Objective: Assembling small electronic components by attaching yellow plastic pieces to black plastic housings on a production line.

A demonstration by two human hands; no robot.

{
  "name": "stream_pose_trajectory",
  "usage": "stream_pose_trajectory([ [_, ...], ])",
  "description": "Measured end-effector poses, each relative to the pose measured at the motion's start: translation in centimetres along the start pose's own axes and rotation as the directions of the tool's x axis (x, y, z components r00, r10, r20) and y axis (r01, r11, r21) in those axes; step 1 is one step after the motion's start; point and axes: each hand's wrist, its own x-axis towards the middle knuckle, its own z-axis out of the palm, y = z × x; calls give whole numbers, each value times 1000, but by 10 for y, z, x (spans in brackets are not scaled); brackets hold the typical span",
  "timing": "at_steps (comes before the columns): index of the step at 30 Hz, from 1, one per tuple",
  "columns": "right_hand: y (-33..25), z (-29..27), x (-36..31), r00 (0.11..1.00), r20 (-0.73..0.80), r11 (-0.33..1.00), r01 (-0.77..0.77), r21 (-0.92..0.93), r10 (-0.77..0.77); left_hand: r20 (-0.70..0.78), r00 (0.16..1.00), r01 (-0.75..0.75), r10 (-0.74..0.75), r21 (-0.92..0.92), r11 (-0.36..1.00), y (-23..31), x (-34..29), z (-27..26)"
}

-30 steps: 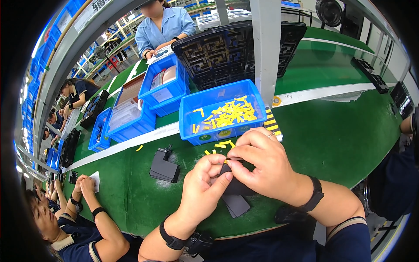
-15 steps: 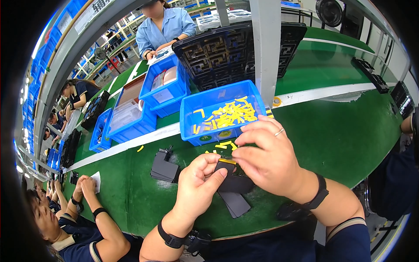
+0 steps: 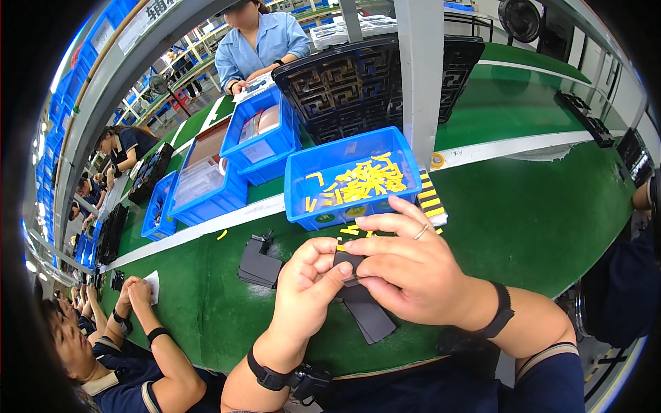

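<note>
My left hand (image 3: 303,289) is closed on a small flat black piece (image 3: 349,259), its thumb pressing the face. A yellow strip (image 3: 341,248) shows along the piece's upper edge. My right hand (image 3: 416,272) has its fingers closed at the right side of the same piece, partly covering it. Beneath the hands, more flat black pieces (image 3: 372,322) lie fanned on the green table. Another pile of black pieces (image 3: 259,264), L-shaped in outline, rests left of my left hand. Several loose yellow strips (image 3: 350,231) are scattered just beyond my fingers.
Beyond my hands stands a blue bin (image 3: 303,164) holding many yellow strips (image 3: 372,182). A yellow-and-black striped sheet (image 3: 431,199) lies beside it. Further blue bins (image 3: 206,199) and a tall black tray (image 3: 337,89) stand behind. Co-workers sit at left and across the table.
My right hand has come down onto the black piece, its fingers now pressed against the piece's right side. The striped sheet beside the bin shows more.
</note>
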Motion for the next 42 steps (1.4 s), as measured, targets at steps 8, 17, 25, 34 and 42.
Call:
stream_pose_trajectory([
  [8,5,2,2,985,-37,969,-157,189,167,-28,984,-140,175,476,868,-2,-6,11],
  [17,9,2,3,968,-234,995,-100,-30,90,-27,993,-111,117,157,981,3,-1,17],
  [25,11,8,-1,957,-118,958,-248,144,265,-33,991,-128,133,113,985,-2,-2,17],
  [34,11,9,-2,997,-72,996,-47,-73,42,-81,973,-110,217,662,741,0,-5,22],
  [42,54,-5,9,986,-50,866,-162,-474,157,-46,994,-84,96,210,974,1,0,14],
])
